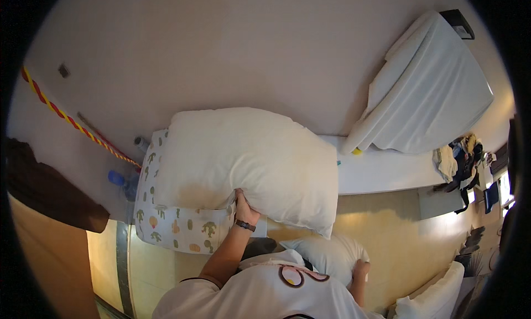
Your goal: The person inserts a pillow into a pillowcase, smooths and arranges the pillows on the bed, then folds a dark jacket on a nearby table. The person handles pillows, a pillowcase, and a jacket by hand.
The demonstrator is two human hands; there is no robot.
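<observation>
My left hand, with a dark band on its wrist, grips the near edge of a large white pillow. The fabric creases around the fingers. This pillow lies over bedding printed with cacti, which shows along its left and near sides. Low on the right, my right hand is closed on the side of a smaller white pillow, held close against my body. Part of that pillow is hidden behind my shirt and under the larger pillow's corner.
A white cloth drapes over something at the right, beside a long white surface. Piled clothes lie at its far end. A red and yellow rope hangs at left, near a water bottle. Another white pillow is at lower right.
</observation>
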